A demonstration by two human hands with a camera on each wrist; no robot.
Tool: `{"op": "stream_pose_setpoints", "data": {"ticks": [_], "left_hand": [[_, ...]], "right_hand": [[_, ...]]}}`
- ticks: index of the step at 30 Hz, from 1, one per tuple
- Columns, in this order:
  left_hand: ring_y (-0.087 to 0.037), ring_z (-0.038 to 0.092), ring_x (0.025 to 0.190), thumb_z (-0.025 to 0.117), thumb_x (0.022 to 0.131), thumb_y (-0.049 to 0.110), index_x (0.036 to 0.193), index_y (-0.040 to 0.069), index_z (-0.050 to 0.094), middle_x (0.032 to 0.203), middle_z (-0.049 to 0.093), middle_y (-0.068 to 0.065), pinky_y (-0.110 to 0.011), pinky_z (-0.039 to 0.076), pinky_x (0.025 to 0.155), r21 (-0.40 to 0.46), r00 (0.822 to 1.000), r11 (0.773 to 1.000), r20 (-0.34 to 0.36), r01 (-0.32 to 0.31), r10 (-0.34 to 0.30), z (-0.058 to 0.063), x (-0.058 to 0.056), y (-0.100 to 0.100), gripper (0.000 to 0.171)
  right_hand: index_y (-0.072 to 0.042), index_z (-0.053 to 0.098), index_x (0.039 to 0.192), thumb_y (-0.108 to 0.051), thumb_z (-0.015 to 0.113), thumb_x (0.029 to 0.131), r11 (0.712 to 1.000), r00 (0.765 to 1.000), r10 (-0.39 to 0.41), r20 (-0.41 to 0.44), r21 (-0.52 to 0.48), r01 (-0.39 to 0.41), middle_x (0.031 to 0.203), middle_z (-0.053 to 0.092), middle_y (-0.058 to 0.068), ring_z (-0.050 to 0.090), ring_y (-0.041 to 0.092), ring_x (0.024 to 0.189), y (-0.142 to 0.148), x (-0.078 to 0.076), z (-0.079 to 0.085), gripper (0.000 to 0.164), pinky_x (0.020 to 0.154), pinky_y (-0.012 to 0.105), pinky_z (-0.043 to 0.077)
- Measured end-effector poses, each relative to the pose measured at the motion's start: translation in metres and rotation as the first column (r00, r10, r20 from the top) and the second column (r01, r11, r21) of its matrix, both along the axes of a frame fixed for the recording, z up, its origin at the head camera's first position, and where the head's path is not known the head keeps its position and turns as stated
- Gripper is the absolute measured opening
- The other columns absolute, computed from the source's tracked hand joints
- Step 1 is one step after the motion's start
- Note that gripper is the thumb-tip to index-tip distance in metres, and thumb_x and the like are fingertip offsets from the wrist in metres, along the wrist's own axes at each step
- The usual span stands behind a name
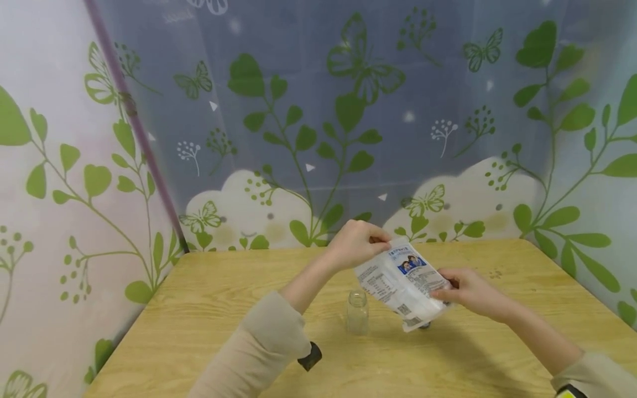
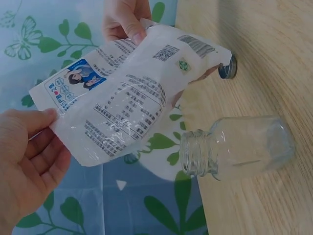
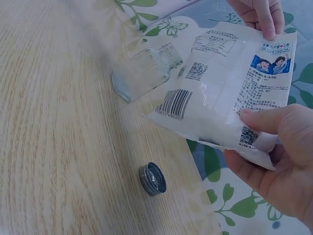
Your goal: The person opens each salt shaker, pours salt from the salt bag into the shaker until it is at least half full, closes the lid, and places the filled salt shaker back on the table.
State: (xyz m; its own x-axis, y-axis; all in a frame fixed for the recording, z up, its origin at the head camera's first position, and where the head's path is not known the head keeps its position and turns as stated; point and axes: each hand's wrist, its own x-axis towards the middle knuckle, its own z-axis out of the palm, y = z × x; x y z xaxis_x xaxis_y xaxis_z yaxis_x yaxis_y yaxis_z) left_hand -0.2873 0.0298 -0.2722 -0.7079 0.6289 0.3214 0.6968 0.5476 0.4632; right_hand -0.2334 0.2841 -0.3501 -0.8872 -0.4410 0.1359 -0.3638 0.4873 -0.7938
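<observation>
A white printed plastic pouch is held tilted above the table between both hands. My left hand pinches its upper corner between thumb and fingers. At the pouch's right side my right hand grips the edge, thumb on the printed face. Text, barcodes and a small blue picture cover that face. Just left of the pouch a glass jar stands upright without a lid, its threaded mouth plain in the left wrist view. Beneath the pouch lies a metal screw lid, mostly hidden by it in the head view.
The wooden table reaches back to a patterned cloth curtain with green leaves and butterflies. Similar cloth hangs at the left and right. A dark band shows at my left sleeve.
</observation>
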Motion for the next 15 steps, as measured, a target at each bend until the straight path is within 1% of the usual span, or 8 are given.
{"op": "stream_pose_setpoints", "data": {"ticks": [4, 7, 10, 15], "left_hand": [[-0.005, 0.060, 0.076, 0.066, 0.087, 0.019, 0.101, 0.007, 0.071, 0.091, 0.070, 0.000, -0.015, 0.045, 0.068, -0.046, 1.000, 0.999, 0.015, 0.003, -0.002, 0.000, -0.002, -0.005, 0.019], [-0.005, 0.060, 0.073, 0.066, 0.087, 0.019, 0.097, 0.008, 0.072, 0.086, 0.069, 0.002, -0.017, 0.045, 0.066, -0.100, 0.999, 0.995, 0.039, 0.010, -0.006, -0.003, -0.003, -0.011, 0.016], [-0.006, 0.059, 0.073, 0.067, 0.085, 0.017, 0.094, 0.008, 0.072, 0.085, 0.069, 0.002, -0.019, 0.046, 0.066, -0.156, 0.998, 0.987, 0.060, 0.027, -0.018, -0.008, -0.004, -0.018, 0.013], [-0.007, 0.060, 0.076, 0.067, 0.085, 0.017, 0.092, 0.009, 0.073, 0.088, 0.069, 0.002, -0.020, 0.046, 0.068, -0.235, 0.998, 0.971, 0.046, 0.048, -0.039, -0.014, -0.005, -0.023, 0.012]], "right_hand": [[0.010, 0.057, 0.111, -0.011, 0.061, 0.088, 1.000, 1.000, -0.024, -0.011, 0.011, 0.024, 0.094, 0.065, 0.013, 0.062, 0.014, 0.075, 0.001, -0.001, 0.000, 0.031, 0.063, 0.030, 0.052], [0.009, 0.058, 0.110, -0.011, 0.061, 0.088, 0.999, 0.999, -0.038, -0.019, 0.029, 0.039, 0.092, 0.064, 0.012, 0.060, 0.013, 0.073, 0.003, -0.001, 0.000, 0.030, 0.062, 0.029, 0.051], [0.009, 0.058, 0.110, -0.011, 0.061, 0.088, 0.998, 0.999, -0.045, -0.022, 0.046, 0.046, 0.090, 0.064, 0.011, 0.059, 0.013, 0.073, 0.005, -0.001, 0.001, 0.030, 0.062, 0.029, 0.050], [0.007, 0.060, 0.108, -0.012, 0.061, 0.089, 0.996, 0.998, -0.037, -0.044, 0.076, 0.040, 0.089, 0.063, 0.009, 0.057, 0.011, 0.072, 0.007, -0.002, 0.001, 0.027, 0.060, 0.030, 0.050]]}}
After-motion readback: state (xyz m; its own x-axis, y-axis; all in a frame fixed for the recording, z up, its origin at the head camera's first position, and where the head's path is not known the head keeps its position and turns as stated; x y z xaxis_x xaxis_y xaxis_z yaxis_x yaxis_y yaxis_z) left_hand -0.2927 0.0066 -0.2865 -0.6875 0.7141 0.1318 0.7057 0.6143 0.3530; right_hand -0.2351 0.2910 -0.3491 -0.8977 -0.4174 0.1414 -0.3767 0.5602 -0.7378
